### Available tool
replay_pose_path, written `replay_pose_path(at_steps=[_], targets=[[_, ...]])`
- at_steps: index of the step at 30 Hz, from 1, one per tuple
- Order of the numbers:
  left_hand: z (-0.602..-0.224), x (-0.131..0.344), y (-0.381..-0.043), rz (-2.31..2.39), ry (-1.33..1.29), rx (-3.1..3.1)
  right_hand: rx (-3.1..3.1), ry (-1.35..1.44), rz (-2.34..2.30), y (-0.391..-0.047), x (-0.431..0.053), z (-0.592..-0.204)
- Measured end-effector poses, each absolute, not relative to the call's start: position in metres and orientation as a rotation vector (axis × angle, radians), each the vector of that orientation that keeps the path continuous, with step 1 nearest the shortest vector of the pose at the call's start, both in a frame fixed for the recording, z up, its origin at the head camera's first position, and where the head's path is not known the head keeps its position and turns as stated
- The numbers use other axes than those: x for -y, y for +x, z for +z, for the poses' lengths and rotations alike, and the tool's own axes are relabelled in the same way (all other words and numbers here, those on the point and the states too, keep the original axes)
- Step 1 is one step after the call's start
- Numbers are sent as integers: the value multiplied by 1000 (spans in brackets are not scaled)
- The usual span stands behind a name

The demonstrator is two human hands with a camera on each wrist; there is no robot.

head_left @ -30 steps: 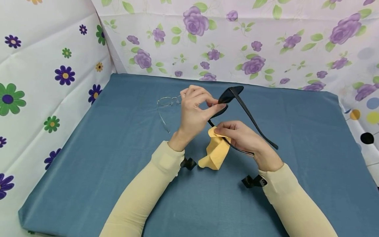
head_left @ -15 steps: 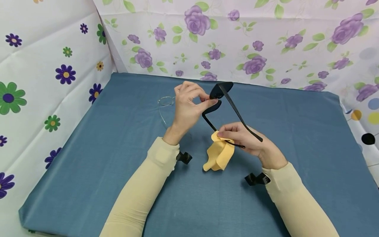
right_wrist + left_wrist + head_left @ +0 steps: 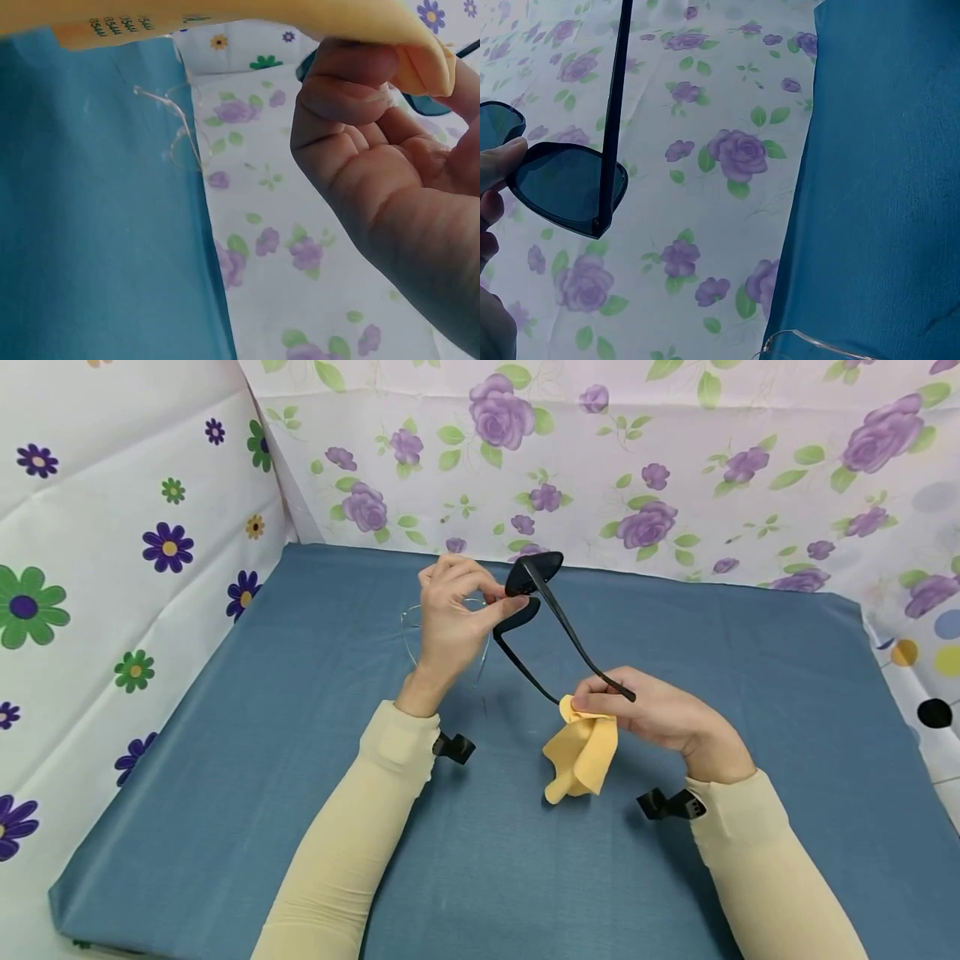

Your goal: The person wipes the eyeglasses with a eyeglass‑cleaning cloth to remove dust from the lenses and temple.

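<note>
In the head view, my left hand (image 3: 453,622) pinches a pair of black sunglasses (image 3: 534,575) near the bridge, above the table. Their two temples are unfolded and point toward my right hand (image 3: 660,714). That hand pinches a yellow cleaning cloth (image 3: 581,756) by its upper edge, and the rest of it hangs down. The lower temple's end meets the cloth's top, where its tip is hidden. The other temple's tip lies in front of my right fingers. In the left wrist view, thumb and fingers hold the sunglasses (image 3: 562,184) between the dark lenses. Printed marks show on the cloth (image 3: 262,19).
Thin wire-framed eyeglasses (image 3: 411,625) lie on the blue-covered table (image 3: 300,760) behind my left hand, partly hidden by it. A floral curtain (image 3: 570,452) hangs along the table's back edge, and another flowered sheet (image 3: 90,635) hangs at the left.
My left hand has drawn the sunglasses left and slightly away. My right hand has shifted right with the cloth, which has slid along the lower temple to its end.
</note>
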State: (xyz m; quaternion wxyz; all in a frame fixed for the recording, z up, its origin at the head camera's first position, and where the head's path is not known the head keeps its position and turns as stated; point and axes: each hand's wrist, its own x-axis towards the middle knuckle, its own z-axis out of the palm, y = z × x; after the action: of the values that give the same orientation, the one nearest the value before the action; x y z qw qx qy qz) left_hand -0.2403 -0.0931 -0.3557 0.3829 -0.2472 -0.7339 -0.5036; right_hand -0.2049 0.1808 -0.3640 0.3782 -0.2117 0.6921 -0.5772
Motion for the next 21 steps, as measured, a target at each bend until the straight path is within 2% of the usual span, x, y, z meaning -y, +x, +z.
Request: replay_pose_path(at_steps=[11, 21], targets=[[-353, 94, -238, -1250, -593, 1870, -1855, -568, -1409, -206, -192, -353], [-349, 66, -220, -1245, -630, 1819, -1699, -575, -1427, -209, -174, -372]])
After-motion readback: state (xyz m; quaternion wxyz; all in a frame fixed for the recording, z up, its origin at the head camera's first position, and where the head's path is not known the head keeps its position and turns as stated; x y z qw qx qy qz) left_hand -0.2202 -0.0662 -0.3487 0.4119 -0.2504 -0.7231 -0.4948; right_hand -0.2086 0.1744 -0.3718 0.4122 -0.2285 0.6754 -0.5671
